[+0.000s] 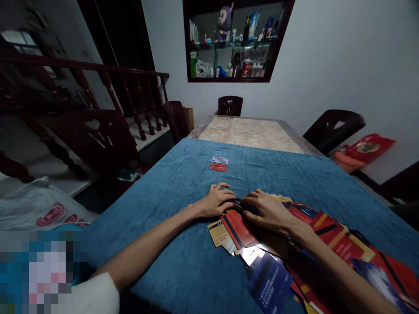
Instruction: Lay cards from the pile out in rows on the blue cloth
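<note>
Dozens of cards (337,237) fan over the blue cloth (163,209), from three to seven o'clock about the hands; one blue card (271,279) at five carries print too small to read. Forearms reach in from eight and four. Left hand (214,201) and right hand (266,209) lie palm-down, fingers bent, at opposite ends of a black card (240,203); whether they grip or merely press it, one cannot tell. Two smaller cards (218,167) lie at eleven. A red-printed white bag (29,203) sits at nine, contents hidden. Farther, at twelve, a wall cabinet (229,80) holds a plush toy (224,19) and a red can (246,67).
</note>
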Demonstrator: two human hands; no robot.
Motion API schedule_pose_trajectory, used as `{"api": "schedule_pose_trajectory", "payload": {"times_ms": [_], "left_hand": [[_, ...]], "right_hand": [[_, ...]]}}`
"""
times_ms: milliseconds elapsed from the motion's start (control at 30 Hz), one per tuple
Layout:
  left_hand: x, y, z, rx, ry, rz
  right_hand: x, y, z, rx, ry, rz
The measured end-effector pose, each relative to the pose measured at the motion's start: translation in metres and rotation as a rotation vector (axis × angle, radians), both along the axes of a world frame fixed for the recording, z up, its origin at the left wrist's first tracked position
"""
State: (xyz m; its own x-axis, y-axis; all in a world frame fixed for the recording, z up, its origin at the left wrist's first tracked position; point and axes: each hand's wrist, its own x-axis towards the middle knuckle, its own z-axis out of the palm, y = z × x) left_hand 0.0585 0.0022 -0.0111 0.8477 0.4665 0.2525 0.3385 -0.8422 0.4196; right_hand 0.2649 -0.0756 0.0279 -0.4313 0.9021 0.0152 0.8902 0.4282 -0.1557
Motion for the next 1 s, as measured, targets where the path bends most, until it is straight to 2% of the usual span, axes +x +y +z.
{"api": "schedule_pose_trajectory", "payload": {"times_ms": [167,500,733,1000], "left_hand": [[0.0,0.002,-0.002,0.008,-0.045,0.029],[0.001,0.011,-0.01,-0.031,-0.157,0.103],[0.004,0.019,-0.014,-0.103,-0.244,0.154],[0.004,0.021,-0.014,-0.077,-0.268,0.167]], "right_hand": [[0.002,0.001,0.0,0.02,0.074,0.014],[0.004,0.004,-0.006,0.048,0.155,-0.05],[0.011,0.01,-0.014,0.098,0.202,-0.074],[0.016,0.016,-0.025,0.163,0.238,-0.096]]}}
